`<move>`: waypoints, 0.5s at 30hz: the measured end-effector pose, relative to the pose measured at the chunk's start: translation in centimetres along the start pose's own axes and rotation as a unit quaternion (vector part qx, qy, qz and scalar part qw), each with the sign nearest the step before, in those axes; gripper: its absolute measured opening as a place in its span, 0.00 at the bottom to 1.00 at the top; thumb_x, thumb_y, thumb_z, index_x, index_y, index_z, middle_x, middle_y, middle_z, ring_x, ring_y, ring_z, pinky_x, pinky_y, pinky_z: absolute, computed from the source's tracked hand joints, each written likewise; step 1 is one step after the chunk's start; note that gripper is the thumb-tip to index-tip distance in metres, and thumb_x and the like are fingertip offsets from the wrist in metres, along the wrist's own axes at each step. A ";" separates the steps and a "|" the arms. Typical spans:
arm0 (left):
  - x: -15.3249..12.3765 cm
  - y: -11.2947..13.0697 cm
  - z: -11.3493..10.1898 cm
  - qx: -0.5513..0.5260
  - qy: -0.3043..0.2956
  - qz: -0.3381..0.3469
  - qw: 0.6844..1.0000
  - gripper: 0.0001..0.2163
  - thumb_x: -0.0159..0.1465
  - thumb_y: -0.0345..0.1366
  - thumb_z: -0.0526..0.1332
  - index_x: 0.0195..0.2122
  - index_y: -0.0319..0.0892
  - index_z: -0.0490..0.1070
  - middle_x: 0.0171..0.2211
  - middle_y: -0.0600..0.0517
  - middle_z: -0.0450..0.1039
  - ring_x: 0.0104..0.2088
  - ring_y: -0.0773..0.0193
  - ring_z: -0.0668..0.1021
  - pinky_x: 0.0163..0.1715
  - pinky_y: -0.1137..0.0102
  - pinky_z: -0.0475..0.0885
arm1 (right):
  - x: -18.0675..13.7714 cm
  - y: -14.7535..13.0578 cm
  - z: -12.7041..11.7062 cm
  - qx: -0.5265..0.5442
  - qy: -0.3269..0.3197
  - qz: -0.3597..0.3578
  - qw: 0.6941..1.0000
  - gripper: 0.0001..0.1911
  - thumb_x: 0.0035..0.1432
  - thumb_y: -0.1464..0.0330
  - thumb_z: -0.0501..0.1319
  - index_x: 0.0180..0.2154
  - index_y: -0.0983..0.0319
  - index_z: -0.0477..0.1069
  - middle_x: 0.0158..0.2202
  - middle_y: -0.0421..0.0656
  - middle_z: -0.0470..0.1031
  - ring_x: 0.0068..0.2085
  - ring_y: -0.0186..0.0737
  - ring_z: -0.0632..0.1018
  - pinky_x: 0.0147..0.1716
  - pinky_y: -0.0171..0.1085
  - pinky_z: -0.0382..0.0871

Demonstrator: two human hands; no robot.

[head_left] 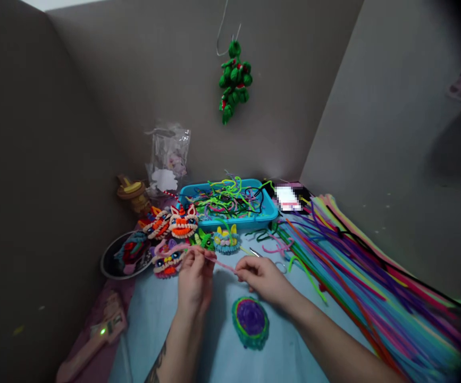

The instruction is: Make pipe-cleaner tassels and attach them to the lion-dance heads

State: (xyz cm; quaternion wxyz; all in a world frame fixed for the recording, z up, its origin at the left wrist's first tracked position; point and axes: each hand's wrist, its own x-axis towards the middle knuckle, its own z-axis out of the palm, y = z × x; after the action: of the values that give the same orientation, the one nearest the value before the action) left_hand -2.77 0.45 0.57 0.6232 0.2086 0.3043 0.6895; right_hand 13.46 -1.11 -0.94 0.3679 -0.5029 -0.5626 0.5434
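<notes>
As left hand point(193, 279) and right hand point(264, 277) pinch a pink pipe cleaner point(224, 264), woven disc point(250, 322) below, bare tabletop point(158, 319) around

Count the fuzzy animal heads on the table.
5: two orange heads left of the blue tray, green head and blue head before it, pink head by the left hand. The dish may hide more.

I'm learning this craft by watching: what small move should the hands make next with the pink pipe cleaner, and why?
Probably bend the pink fuzzy pipe cleaner between the two pinches: the left hand and right hand both grip it, and it spans between them above the purple-and-green coiled pipe-cleaner oval, apart from it.
</notes>
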 end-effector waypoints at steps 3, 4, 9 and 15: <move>-0.2 0.2 0.0 -0.020 -0.015 -0.014 1.000 0.12 0.47 0.33 0.73 0.24 0.39 0.69 0.21 0.57 0.70 0.25 0.71 0.73 0.34 0.72 0.73 | -0.2 -0.3 -0.1 -0.011 -0.007 -0.010 1.000 0.06 0.48 0.66 0.60 0.25 0.63 0.72 0.21 0.37 0.68 0.21 0.30 0.67 0.19 0.29 0.61; -0.2 0.3 0.0 -0.028 -0.015 -0.023 0.999 0.11 0.47 0.32 0.73 0.24 0.39 0.69 0.22 0.57 0.70 0.25 0.71 0.74 0.34 0.72 0.73 | -0.2 -0.3 -0.1 -0.003 -0.010 -0.008 1.000 0.07 0.48 0.65 0.61 0.26 0.63 0.72 0.21 0.38 0.69 0.21 0.29 0.67 0.19 0.29 0.62; 0.2 0.9 0.0 -0.084 0.050 -0.035 0.995 0.07 0.52 0.27 0.69 0.27 0.39 0.71 0.23 0.56 0.72 0.27 0.70 0.76 0.33 0.73 0.73 | 0.2 0.2 0.3 0.067 0.003 -0.010 0.998 0.16 0.47 0.62 0.63 0.39 0.62 0.74 0.27 0.39 0.72 0.26 0.32 0.71 0.24 0.32 0.69; 0.4 1.6 0.0 -0.113 0.087 -0.016 0.990 0.05 0.56 0.25 0.65 0.27 0.40 0.71 0.22 0.57 0.73 0.26 0.71 0.76 0.33 0.73 0.74 | 0.0 0.4 0.1 -0.036 0.068 -0.062 0.995 0.06 0.51 0.66 0.58 0.27 0.62 0.70 0.23 0.38 0.70 0.25 0.33 0.70 0.24 0.32 0.65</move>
State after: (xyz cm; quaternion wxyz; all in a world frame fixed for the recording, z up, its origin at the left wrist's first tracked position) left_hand -4.04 0.82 1.65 0.6250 0.0707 0.2807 0.7250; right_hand 13.47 -1.18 -1.36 0.4197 -0.5156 -0.5859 0.4634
